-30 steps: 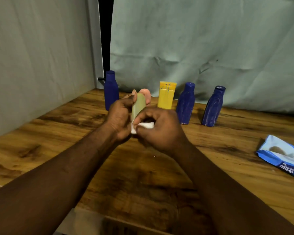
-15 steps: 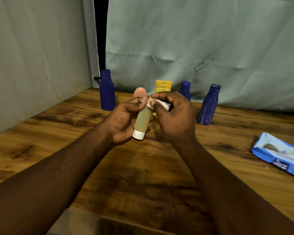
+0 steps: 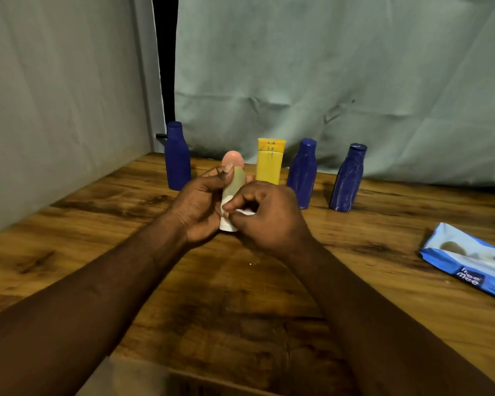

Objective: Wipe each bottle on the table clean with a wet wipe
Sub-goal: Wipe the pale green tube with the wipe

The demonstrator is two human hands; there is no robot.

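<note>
My left hand (image 3: 197, 207) grips a small olive-green bottle (image 3: 235, 184) with a white cap at its lower end, held above the middle of the table. My right hand (image 3: 269, 215) pinches a white wet wipe (image 3: 245, 212) against the bottle's lower part near the cap. Behind my hands a row stands on the wooden table (image 3: 240, 295): a blue bottle (image 3: 177, 158) at the left, a pink bottle (image 3: 232, 159) partly hidden, a yellow tube (image 3: 270, 161), and two more blue bottles (image 3: 303, 172) (image 3: 347, 178).
A blue wet-wipe pack (image 3: 469, 264) lies on the table at the right edge. Pale cloth (image 3: 326, 81) hangs behind the bottles and along the left side. The table's near edge runs along the bottom of the view.
My right hand has slid the wipe down from the bottle's top to its lower part near the cap. The left hand keeps the same grip on the bottle.
</note>
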